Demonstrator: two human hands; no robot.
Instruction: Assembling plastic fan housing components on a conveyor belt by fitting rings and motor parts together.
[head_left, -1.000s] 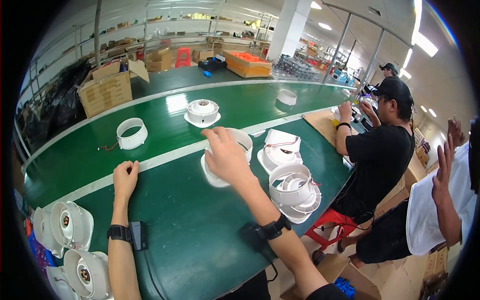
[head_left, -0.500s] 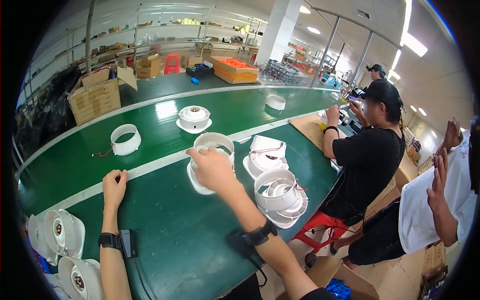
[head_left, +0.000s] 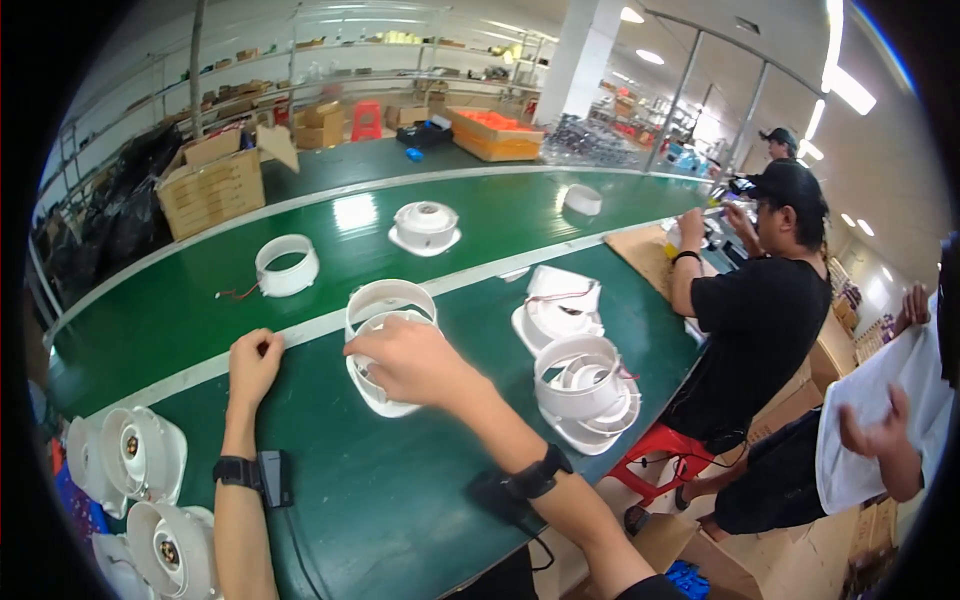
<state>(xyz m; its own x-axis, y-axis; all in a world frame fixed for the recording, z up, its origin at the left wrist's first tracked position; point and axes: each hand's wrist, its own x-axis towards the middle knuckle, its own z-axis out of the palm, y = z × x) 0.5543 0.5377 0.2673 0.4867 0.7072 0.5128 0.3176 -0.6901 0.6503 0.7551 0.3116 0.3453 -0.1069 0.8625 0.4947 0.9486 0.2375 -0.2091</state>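
Observation:
My right hand [head_left: 415, 365] has its fingers curled over a white plastic fan housing [head_left: 382, 400], which stands on the green table. A wide white ring [head_left: 390, 293] tops this housing, partly behind my fingers. Where the fingertips meet the plastic is hidden. At the belt's near edge, my left hand [head_left: 254, 368] is a loose fist with nothing visible in it. On the belt just beyond, a white ring [head_left: 287, 266] trails a red wire. A white fan unit [head_left: 424, 228] sits farther along the belt.
To the right stand a white housing with red wires [head_left: 562, 305] and another ring-topped housing [head_left: 580, 380]. Several fan units [head_left: 140, 455] crowd the lower left. A black box [head_left: 273, 478] with a cable lies by my left wrist. Co-workers [head_left: 765, 300] are at the right.
My right hand and the ring-topped housing have moved left along the table, away from the other housings. My left hand stays by the belt edge. The view has shifted slightly.

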